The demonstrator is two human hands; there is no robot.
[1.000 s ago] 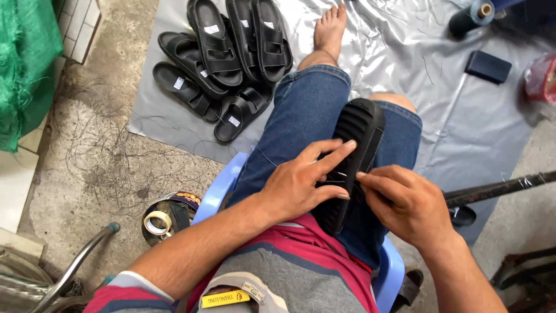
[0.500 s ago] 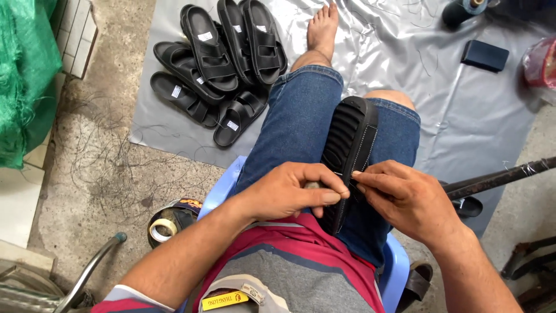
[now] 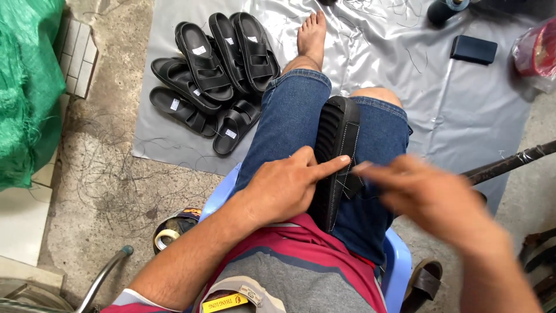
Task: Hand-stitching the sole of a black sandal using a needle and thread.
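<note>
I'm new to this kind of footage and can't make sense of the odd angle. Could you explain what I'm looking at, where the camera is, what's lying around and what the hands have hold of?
There is no machine here. The camera sits on a person's head and looks down at their own lap and two bare hands. The person sits on a blue plastic stool with one bare foot out on a grey sheet spread over the ground.

A black sandal stands on edge between the thighs. The left hand presses on it, forefinger stretched along its side. The right hand is blurred beside the sandal; whether it holds anything cannot be told.

On the sheet lie a pile of black sandals, a dark spool and a flat dark blue box. A green net hangs at the left, and a tape roll lies by the stool.
</note>
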